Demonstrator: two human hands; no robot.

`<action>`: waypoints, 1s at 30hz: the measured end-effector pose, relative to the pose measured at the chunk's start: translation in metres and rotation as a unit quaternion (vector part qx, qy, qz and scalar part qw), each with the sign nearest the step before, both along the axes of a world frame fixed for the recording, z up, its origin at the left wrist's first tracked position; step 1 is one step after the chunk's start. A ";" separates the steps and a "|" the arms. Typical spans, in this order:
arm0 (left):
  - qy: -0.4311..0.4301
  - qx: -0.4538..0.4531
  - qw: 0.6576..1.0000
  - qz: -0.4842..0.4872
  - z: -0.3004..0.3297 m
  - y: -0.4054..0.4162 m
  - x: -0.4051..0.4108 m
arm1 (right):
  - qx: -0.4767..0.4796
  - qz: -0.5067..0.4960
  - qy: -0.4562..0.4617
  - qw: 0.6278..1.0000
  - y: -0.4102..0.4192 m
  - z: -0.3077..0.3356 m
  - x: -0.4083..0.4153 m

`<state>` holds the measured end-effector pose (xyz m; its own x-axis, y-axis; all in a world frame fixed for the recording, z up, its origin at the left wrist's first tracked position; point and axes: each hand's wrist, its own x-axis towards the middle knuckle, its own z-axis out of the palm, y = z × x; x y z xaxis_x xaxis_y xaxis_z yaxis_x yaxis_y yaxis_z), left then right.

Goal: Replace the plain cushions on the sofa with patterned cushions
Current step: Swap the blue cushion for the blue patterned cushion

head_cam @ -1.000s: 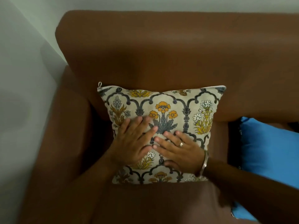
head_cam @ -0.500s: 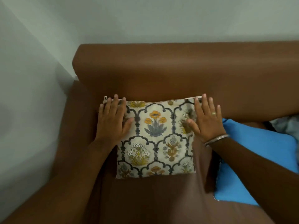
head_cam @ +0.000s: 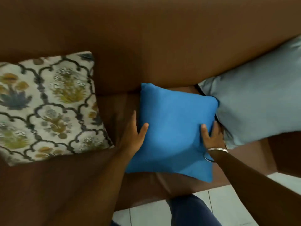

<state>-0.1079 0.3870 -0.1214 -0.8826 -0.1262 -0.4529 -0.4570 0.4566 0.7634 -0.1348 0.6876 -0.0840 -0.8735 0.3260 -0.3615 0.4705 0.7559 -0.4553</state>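
Head view: blue cushion clamped between left hand and right hand, apparently mid-removal; lift off sofa needed next.

sofa: brown | floor: pale tiles, dark grout | light: dim

Patterned cushion, cream with floral motifs, leans against the brown sofa backrest at left. Plain bright-blue cushion sits mid-seat, touching a plain pale-blue cushion tilted at right.
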 end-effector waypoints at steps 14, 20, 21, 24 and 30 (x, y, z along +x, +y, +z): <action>-0.160 0.301 0.920 0.192 0.075 -0.055 -0.023 | -0.518 -0.131 -0.252 0.807 0.071 0.058 -0.096; -0.134 0.172 0.954 0.206 0.077 -0.056 -0.065 | -0.375 -0.002 -0.147 0.915 0.009 0.042 -0.140; -0.138 0.171 0.954 0.203 0.074 -0.054 -0.070 | -0.316 0.022 -0.098 0.943 -0.004 0.035 -0.145; -0.131 0.147 0.958 0.209 0.059 -0.053 -0.077 | -0.130 0.075 -0.069 0.986 -0.020 0.012 -0.152; -0.072 0.065 0.954 0.282 0.033 -0.051 -0.067 | -0.163 0.078 0.038 0.983 -0.023 -0.010 -0.137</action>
